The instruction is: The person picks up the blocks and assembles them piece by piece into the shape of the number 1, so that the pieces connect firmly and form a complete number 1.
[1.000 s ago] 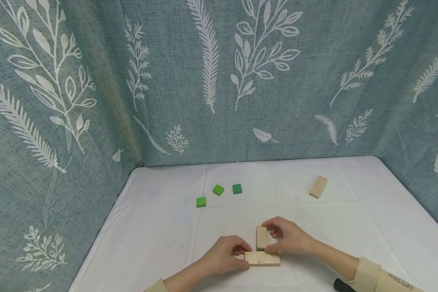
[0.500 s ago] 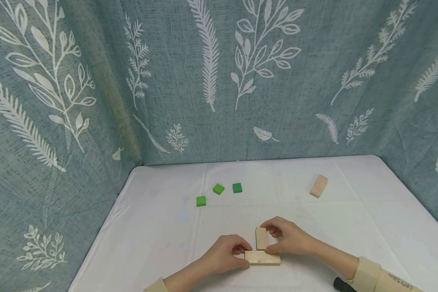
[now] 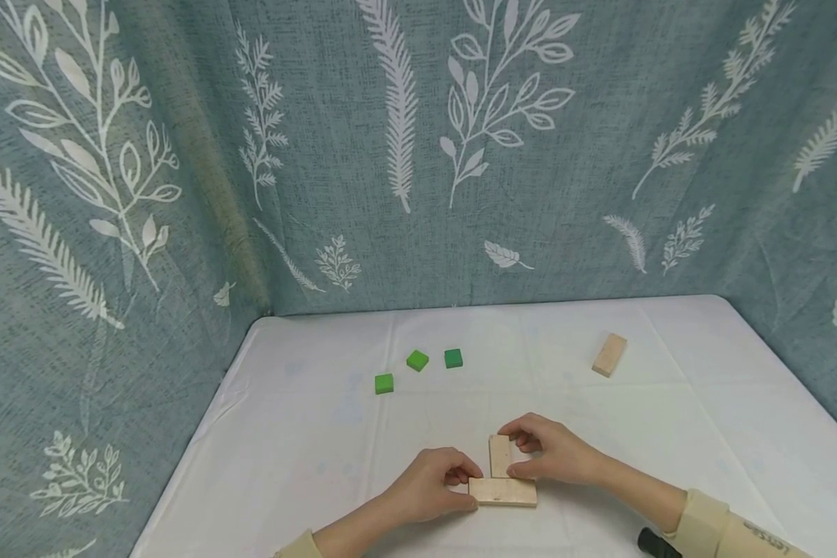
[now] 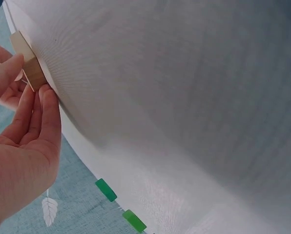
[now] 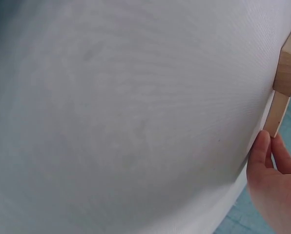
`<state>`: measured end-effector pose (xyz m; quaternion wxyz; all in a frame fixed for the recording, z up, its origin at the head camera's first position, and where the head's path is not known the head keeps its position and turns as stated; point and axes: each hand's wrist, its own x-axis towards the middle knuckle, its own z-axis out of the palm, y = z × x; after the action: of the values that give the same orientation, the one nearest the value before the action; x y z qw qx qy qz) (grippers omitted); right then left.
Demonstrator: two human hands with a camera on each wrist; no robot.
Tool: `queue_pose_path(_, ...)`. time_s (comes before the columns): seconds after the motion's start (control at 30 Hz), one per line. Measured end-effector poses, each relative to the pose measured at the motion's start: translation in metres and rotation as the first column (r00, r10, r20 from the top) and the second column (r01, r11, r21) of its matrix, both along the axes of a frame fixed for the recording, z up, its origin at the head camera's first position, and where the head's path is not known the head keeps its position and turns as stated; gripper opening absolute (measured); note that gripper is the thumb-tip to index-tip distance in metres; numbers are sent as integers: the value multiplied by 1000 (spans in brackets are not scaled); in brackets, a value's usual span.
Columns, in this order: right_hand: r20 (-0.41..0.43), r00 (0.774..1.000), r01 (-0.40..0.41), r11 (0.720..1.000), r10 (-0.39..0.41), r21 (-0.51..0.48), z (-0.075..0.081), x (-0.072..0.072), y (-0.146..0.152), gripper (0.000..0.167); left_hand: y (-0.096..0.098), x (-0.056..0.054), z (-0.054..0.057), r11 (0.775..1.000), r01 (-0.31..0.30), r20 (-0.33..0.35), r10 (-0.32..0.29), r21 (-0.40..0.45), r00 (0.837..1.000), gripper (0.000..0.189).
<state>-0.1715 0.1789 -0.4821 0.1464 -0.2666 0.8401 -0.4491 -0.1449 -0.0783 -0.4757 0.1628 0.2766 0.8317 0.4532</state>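
Two pale wooden blocks lie on the white table and meet in a T. In the head view the crosswise block [image 3: 506, 492] is nearer the person; the other block [image 3: 500, 456] points away from its far long side. My left hand [image 3: 428, 487] pinches the crosswise block's left end, thumb at the near corner, fingers at the far one. My right hand [image 3: 554, 453] holds the second block, fingers at its far end, thumb by the joint. The left wrist view shows the left hand [image 4: 31, 141] on a block [image 4: 28, 61]; in the right wrist view, the right hand [image 5: 275, 180] touches the thinner-looking block [image 5: 276, 114].
Three small green blocks, one bright green [image 3: 384, 384], another bright green [image 3: 418, 360] and one dark green [image 3: 453, 358], lie farther back. A third wooden block [image 3: 610, 355] lies at the back right. A black object [image 3: 656, 542] shows by the right sleeve. Patterned curtains [image 3: 460, 232] surround the table.
The second block has turned slightly and now sits flush against the crosswise block. Both hands keep their places, with only slight shifts.
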Motion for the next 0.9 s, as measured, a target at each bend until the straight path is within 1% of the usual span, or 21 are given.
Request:
queue_pose_path(0.2,-26,999,-21,1000,21,-20,-1,0,1,49,0,-1,-1,1000,3,-11,-3,-10,1000,26)
queue_pose_path(0.43,4,1000,-9,999,9,-35,1,0,-1,49,0,-1,-2,1000,10,-36,-11,-4,999,27)
queue_pose_path(0.67,-1,1000,-16,999,16,-38,3,0,0,49,1,0,0,1000,1,-29,-2,-5,1000,26)
queue_pose_path(0.9,11,1000,-11,999,12,-46,-1,0,3,51,1,1,1,1000,-2,-30,2,-4,1000,25)
